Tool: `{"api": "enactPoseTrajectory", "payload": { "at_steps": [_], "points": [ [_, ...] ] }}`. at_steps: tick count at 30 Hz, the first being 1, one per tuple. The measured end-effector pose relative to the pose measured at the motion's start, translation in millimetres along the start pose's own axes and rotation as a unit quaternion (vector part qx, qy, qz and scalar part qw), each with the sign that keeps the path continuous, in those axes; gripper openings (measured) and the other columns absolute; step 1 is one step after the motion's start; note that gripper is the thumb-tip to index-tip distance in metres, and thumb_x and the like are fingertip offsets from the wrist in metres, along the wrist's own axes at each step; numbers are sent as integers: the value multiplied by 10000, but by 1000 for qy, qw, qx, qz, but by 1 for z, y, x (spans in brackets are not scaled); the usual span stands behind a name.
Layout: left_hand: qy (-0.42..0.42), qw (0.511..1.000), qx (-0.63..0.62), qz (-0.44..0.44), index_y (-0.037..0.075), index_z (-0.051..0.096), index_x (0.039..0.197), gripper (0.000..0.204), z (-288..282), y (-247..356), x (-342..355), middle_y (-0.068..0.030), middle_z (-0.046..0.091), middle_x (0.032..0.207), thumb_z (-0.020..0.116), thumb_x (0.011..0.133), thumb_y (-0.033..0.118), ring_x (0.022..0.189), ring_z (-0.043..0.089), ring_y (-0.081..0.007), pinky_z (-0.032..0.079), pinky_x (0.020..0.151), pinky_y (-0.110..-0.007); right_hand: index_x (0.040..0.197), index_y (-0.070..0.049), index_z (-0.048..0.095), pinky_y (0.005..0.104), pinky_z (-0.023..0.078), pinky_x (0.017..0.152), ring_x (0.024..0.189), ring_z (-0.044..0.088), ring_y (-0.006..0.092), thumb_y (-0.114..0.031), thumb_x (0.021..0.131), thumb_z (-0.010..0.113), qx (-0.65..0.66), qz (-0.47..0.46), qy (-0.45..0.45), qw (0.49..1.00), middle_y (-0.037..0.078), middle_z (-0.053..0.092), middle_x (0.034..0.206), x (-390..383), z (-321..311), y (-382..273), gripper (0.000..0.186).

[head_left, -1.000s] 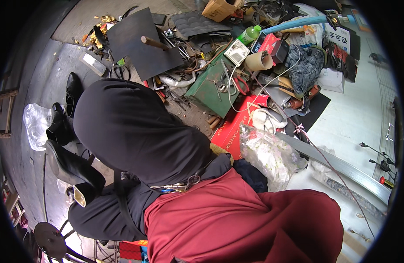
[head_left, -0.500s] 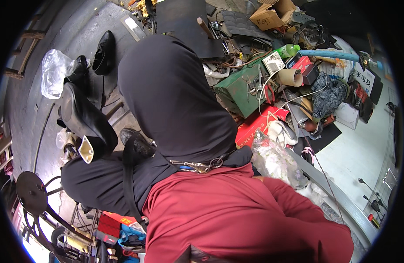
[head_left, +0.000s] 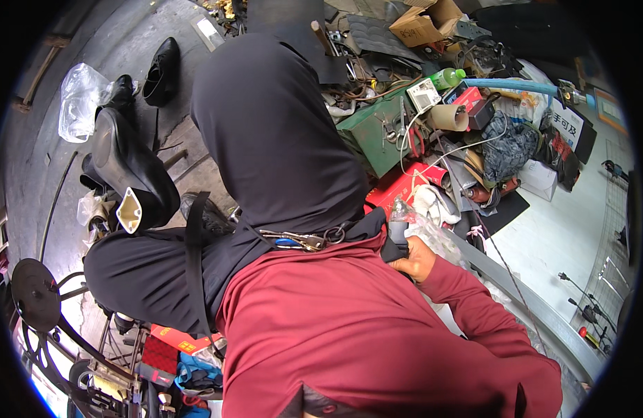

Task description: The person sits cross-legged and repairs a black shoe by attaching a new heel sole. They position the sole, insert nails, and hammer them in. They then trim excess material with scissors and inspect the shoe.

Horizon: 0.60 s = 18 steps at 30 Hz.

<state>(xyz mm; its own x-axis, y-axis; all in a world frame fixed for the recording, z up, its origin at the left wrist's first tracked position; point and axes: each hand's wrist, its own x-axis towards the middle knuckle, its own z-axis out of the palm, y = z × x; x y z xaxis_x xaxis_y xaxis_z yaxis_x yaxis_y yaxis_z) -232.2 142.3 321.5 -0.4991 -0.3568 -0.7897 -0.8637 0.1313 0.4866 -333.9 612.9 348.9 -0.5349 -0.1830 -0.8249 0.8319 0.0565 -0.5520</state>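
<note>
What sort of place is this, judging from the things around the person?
Probably a shoe-repair workshop: there are a black, block-heeled, leather-looking boot, a low black leather-looking shoe and a green, boxy, metal-looking toolbox.

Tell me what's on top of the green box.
Scissors lie on the green box, with a red-handled tool and white cable toward its right edge. The surface beneath them is covered.

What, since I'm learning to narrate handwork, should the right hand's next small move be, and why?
Probably, the right hand should ease the dark object toward the dark trousers. It seems to grip that object, whose kind is unclear, beside the red shirt and close to a crinkled clear plastic bag that might snag it.
</note>
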Motion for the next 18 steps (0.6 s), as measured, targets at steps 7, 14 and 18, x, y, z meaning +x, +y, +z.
{"api": "enactPoseTrajectory", "payload": {
  "at_steps": [7, 14, 18],
  "points": [
    [-5, 999, -29, 34, 34, 638, 1145, 379, 2, 18, 4, 21, 600, 937, 583, 1089, 405, 810, 498, -82, 407, 732, -255, 1097, -36, 621, 258, 394, 622, 679, 492, 72, -111, 979, 715, 136, 17, 16, 990, -24, 568, 810, 0, 9, -23, 169],
    [-105, 969, -173, 141, 70, 561, 946, 378, 23, 99, 1, 37, 519, 815, 543, 1113, 409, 711, 416, -71, 339, 647, -261, 976, -52, 514, 231, 252, 479, 527, 310, 53, -467, 1075, 532, 281, -105, -66, 952, 20, 459, 705, 5, 32, -50, 427],
    [-157, 953, -191, 173, 71, 526, 942, 340, 44, 145, 6, 13, 469, 691, 480, 1150, 336, 594, 387, -79, 304, 551, -267, 971, -50, 531, 224, 252, 448, 472, 322, 51, -492, 1100, 498, 127, -115, 100, 980, 39, 554, 708, 3, 39, -76, 462]
  ]
}}
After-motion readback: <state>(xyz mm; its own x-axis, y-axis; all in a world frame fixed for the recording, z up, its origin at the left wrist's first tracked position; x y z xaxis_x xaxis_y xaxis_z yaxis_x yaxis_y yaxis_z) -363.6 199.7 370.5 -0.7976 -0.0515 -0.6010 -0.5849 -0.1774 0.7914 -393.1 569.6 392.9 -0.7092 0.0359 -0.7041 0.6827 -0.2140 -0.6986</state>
